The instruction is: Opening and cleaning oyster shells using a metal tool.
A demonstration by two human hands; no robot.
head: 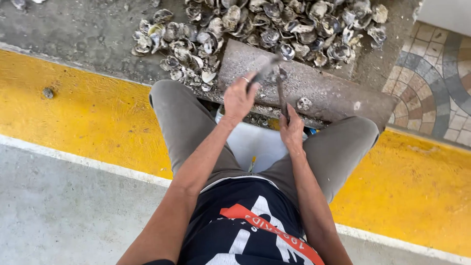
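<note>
I am gripping an oyster in my left hand, fingers clamped round it, over the near edge of the grey slab. My right hand is closing on a knife, prying. Judgement: opening step; next calls for steady leverage. A shell heap is lying beyond.

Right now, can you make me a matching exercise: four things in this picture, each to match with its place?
Things:
1. left hand
2. right hand
3. pile of shells
4. white bucket

Places:
A. between the knees
B. on the ground beyond the slab
C. raised over the slab, gripping a blurred grey thing
D. at the slab's near edge, holding a thin tool

Pairs: 1-C, 2-D, 3-B, 4-A
</note>
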